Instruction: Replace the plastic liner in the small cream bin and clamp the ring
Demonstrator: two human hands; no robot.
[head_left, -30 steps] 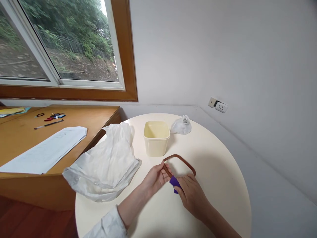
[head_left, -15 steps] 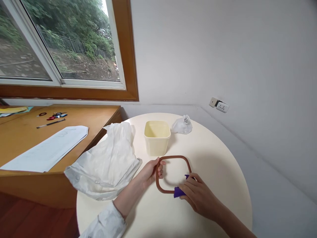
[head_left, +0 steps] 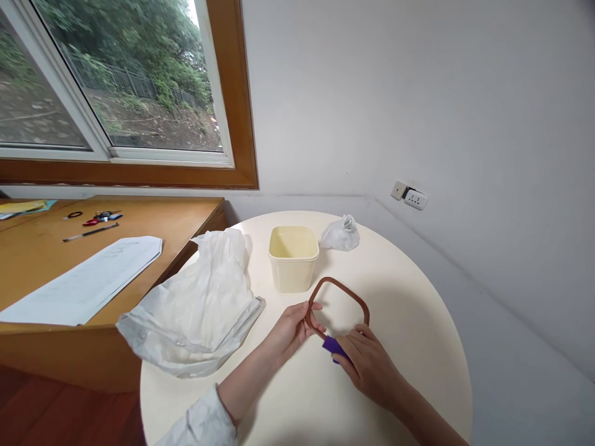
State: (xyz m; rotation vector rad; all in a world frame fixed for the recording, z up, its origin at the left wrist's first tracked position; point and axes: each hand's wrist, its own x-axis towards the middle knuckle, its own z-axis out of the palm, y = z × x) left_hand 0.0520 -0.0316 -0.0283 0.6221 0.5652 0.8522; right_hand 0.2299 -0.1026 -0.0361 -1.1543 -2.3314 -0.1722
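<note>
A brown, rounded-square rim ring [head_left: 346, 289] is held above the white round table [head_left: 288, 409]. My left hand [head_left: 292, 328] pinches its left corner between thumb and fingers. Bunched in my right hand [head_left: 372, 364] is a purple cloth [head_left: 335, 348], pressed around the near right part of the ring. My right fingers hide much of the cloth and that part of the ring. Just beyond the ring stands an upright cream plastic bin [head_left: 292, 272] with an open top.
A crumpled white plastic bag [head_left: 199, 303] covers the table's left side. Behind the bin to the right sits a small knotted white bag [head_left: 341, 235]. On the wooden desk [head_left: 186, 217] at left lie paper sheets [head_left: 93, 279], a pen [head_left: 90, 233] and small keys-like items [head_left: 105, 217].
The ring has turned clockwise and shifted slightly right, so one corner now points away. My left hand moved a little right with it; the purple cloth slid towards the ring's near corner.
</note>
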